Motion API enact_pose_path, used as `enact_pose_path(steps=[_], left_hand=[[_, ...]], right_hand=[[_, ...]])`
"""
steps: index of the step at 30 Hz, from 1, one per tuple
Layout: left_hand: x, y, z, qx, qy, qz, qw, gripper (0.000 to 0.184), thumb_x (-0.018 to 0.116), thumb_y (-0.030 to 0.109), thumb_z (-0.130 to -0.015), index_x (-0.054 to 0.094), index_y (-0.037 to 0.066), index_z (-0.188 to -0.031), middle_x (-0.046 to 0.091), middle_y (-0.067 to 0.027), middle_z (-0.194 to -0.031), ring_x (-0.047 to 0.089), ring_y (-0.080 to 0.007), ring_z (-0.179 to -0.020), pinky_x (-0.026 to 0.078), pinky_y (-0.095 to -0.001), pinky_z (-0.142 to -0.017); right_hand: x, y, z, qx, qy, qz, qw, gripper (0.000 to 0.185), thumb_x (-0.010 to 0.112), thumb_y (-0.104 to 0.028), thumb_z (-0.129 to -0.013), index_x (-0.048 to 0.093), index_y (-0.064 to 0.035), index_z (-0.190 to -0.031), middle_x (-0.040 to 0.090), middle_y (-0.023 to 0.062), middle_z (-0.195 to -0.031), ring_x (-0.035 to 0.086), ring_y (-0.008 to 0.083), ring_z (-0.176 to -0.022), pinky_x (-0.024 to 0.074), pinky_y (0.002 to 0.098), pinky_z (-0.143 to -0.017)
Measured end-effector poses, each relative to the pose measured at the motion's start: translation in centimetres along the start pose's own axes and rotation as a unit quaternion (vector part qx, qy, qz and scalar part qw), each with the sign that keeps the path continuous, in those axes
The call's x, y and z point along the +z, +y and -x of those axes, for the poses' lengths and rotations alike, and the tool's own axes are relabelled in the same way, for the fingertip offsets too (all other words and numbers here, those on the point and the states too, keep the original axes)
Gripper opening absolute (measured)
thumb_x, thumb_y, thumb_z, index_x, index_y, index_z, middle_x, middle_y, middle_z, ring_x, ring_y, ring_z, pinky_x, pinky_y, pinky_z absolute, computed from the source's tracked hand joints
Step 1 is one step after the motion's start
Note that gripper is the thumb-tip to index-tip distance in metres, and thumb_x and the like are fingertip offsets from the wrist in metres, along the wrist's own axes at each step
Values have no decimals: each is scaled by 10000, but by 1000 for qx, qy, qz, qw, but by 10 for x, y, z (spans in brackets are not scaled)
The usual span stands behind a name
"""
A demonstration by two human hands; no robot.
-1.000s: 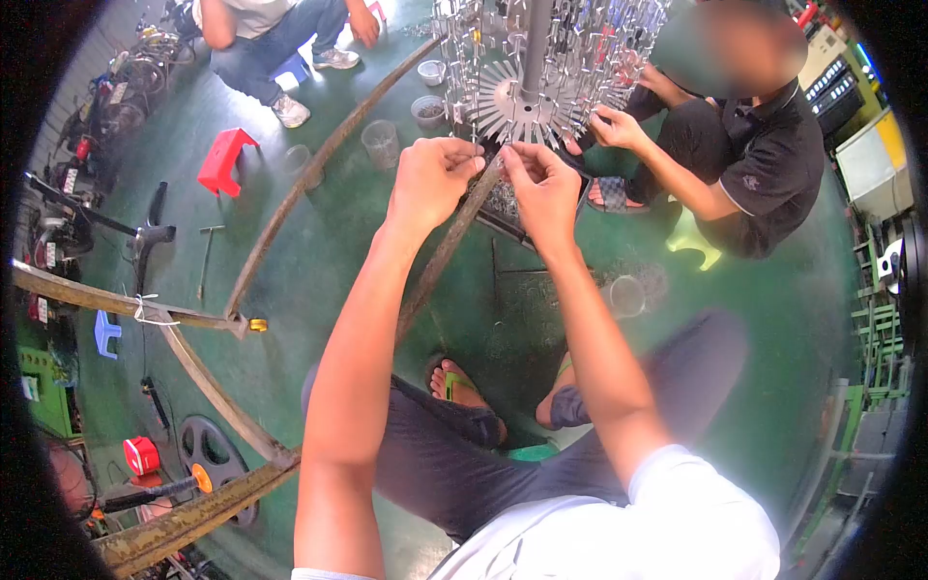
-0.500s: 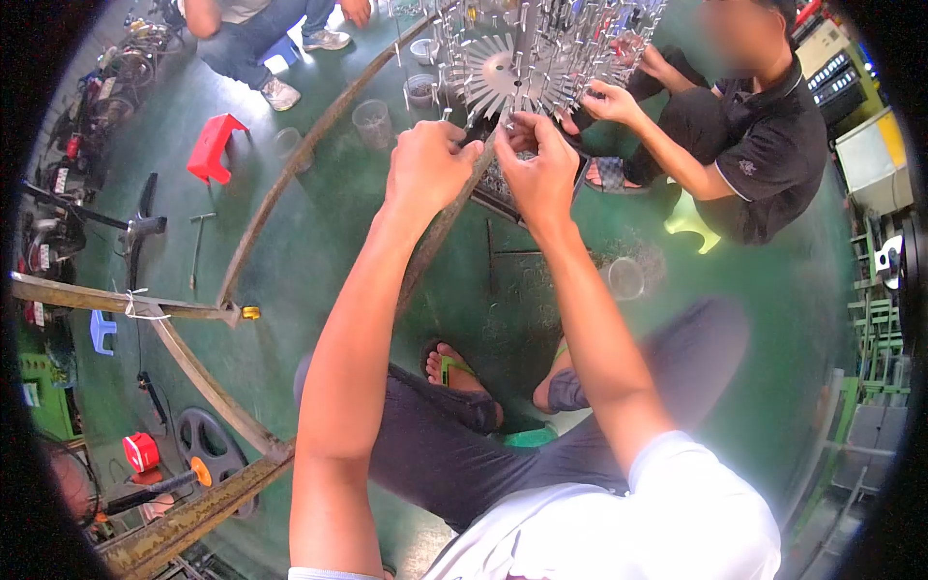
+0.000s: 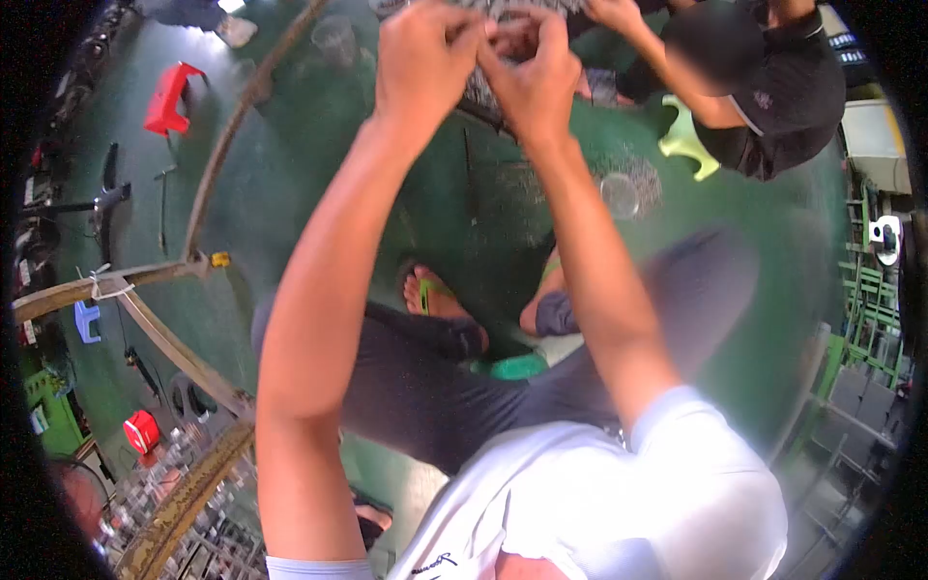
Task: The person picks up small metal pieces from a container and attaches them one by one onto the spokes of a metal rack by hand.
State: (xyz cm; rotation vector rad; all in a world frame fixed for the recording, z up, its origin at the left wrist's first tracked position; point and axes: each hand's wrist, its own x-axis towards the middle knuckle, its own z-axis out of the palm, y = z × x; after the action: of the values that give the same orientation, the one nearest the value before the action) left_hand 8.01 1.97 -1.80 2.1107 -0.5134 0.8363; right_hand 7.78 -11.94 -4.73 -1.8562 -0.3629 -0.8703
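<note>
At the top edge, my left hand (image 3: pixel 422 63) and my right hand (image 3: pixel 539 87) are close together, thumbs and fingertips meeting. Both have curled, closed fingers; whatever they pinch is too small and blurred to make out. Just beyond and below the fingers, a dark tray (image 3: pixel 480 94) holding small metal bits shows between my hands. Only a blurred strip of grey metal pieces (image 3: pixel 472 4) appears above them, cut off by the frame.
To the right, a co-worker in a dark shirt (image 3: pixel 788 97) sits by a lime-green stool (image 3: pixel 687 140), one arm reaching toward the metal pieces. A clear cup (image 3: pixel 620 196) stands amid scattered bits. Leftward are a red stool (image 3: pixel 175 99) and a rusty curved bar (image 3: pixel 221 145).
The view has tilted down, so the rack of hanging metal pieces has nearly left the top of the frame. My hands have come together, fingertips now meeting.
</note>
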Motion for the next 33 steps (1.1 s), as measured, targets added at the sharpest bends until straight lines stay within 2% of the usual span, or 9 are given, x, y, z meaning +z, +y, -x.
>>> enact_pose_path(steps=[1, 2, 5, 8, 12, 15, 21, 24, 33], left_hand=[[-5, 7, -5, 35, 9, -5, 999, 144, 763, 120, -858, 781, -10, -918, 742, -157, -794, 706, -270, -691, 546, -379, -665], [-8, 12, -9, 73, 19, -11, 997, 102, 737, 59, -862, 773, -33, -890, 732, -173, -789, 691, -312, -669, 538, -401, -652], [-6, 13, -10, 25, -28, 1, 999, 135, 718, 93, -865, 761, -28, -907, 717, -225, -878, 694, -411, -817, 546, -459, -771], [-4, 9, -10, 37, -31, -3, 999, 144, 726, 109, -863, 775, -17, -913, 727, -227, -885, 710, -399, -822, 551, -453, -772], [-5, 8, -14, 33, -53, -2, 998, 153, 731, 105, -850, 778, -23, -919, 729, -232, -873, 710, -406, -813, 555, -448, -771], [-9, 7, -18, 37, -87, 8, 995, 170, 736, 100, -837, 776, -32, -936, 728, -240, -858, 720, -398, -795, 561, -434, -749], [-13, 6, -22, -66, -102, 85, 989, 178, 769, 97, -852, 782, -33, -974, 755, -190, -785, 732, -215, -653, 550, -350, -621], [-27, 26, -32, -251, -155, 91, 951, 176, 773, 92, -863, 781, -44, -974, 756, -149, -740, 697, -138, -618, 537, -303, -602], [-28, 25, -33, -208, -149, 61, 965, 189, 783, 94, -846, 780, -56, -960, 750, -157, -732, 695, -137, -623, 538, -302, -609]], right_hand=[[-5, -4, -1, 5, -7, 5, 1000, 350, 833, -101, -846, 627, -2, -1111, 722, 59, -777, 676, 101, -682, 552, 263, -675], [-3, -16, -2, 8, 47, -52, 997, 135, 750, -70, -877, 686, 44, -907, 724, 134, -724, 717, 189, -656, 563, 312, -624], [-38, 23, 26, -25, -49, 41, 998, 236, 822, -174, -851, 688, -28, -979, 693, 74, -698, 659, 173, -599, 530, 312, -601], [-57, 72, 89, 138, -33, 107, 984, 240, 794, -234, -888, 710, -11, -863, 674, 91, -658, 643, 167, -578, 503, 311, -590], [-81, 169, 206, 308, -185, 233, 904, 254, 760, -253, -871, 746, -2, -908, 745, 207, -857, 733, 381, -820, 566, 456, -772], [-89, 205, 269, 370, -332, 272, 824, 277, 759, -252, -838, 763, -9, -970, 743, 235, -971, 715, 415, -956, 562, 499, -874], [-48, 199, 290, 371, -366, 311, 795, 294, 751, -178, -838, 718, -13, -1079, 706, 241, -1078, 677, 441, -1034, 559, 514, -898], [-37, 198, 299, 393, -296, 347, 799, 473, 734, -140, -869, 595, -26, -1306, 615, 238, -1232, 615, 460, -1145, 538, 529, -947], [-41, 204, 299, 413, -279, 293, 816, 360, 742, -194, -858, 695, 17, -1145, 671, 267, -1147, 620, 462, -1130, 522, 539, -946]])
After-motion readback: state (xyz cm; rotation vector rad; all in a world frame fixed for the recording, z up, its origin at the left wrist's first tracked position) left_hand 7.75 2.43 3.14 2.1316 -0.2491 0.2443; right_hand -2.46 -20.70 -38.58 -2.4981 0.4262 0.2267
